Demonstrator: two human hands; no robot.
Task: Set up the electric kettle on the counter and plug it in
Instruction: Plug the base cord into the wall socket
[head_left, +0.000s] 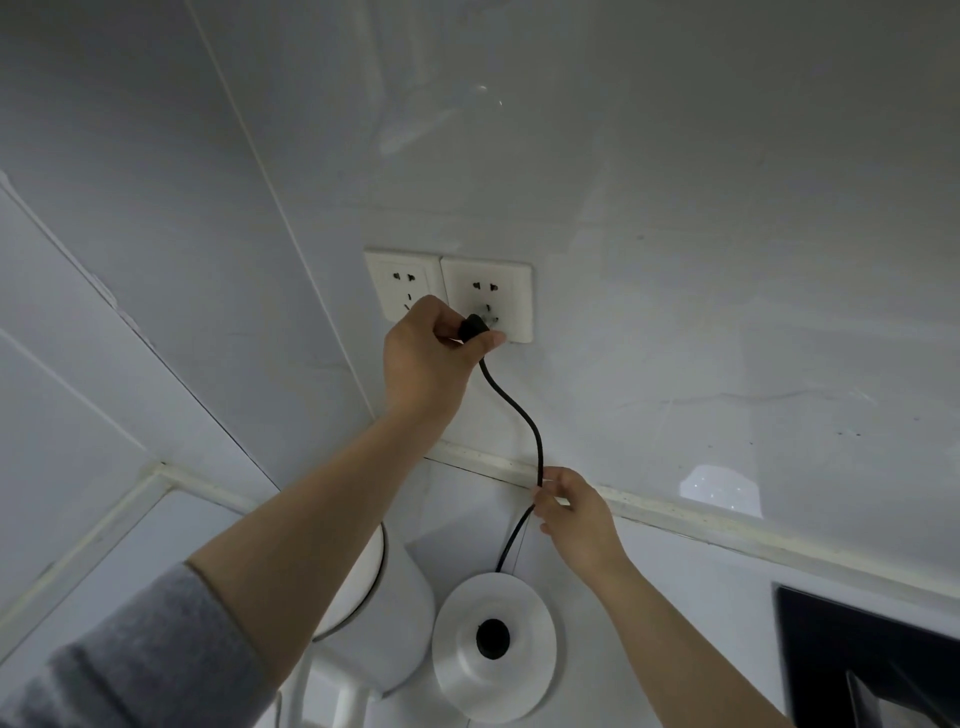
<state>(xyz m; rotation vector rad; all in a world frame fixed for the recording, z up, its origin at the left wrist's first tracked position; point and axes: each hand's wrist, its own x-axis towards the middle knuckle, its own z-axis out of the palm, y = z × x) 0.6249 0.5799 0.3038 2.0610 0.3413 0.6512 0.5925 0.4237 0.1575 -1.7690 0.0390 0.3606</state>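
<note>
- Below, a white counter (701, 597) meets a shiny white wall (675, 260), with a pale strip (675, 512) along the join.
- Two white sockets sit side by side on the wall: the left socket (400, 286) and the right socket (488, 296).
- On the counter sits the round white kettle base (493, 654), with a black ring in its middle.
- The white kettle (384, 618) stands just beside the base, on its left.
- A black cord (519, 410) runs up from the base to a black plug (474, 327).
- The left hand (436, 353) grips the plug, right at the right socket.
- The right hand (576, 512) pinches the cord lower down, near the pale strip.
- The plug's pins look blurry, so I cannot tell how far in they are.
- The left arm covers much of the kettle, and the picture's bottom edge cuts it off.
- A grey sleeve (130, 670) fills the bottom left corner.
- A dark thing (857, 649) sits at the bottom right, cut off; I cannot tell what it is.
</note>
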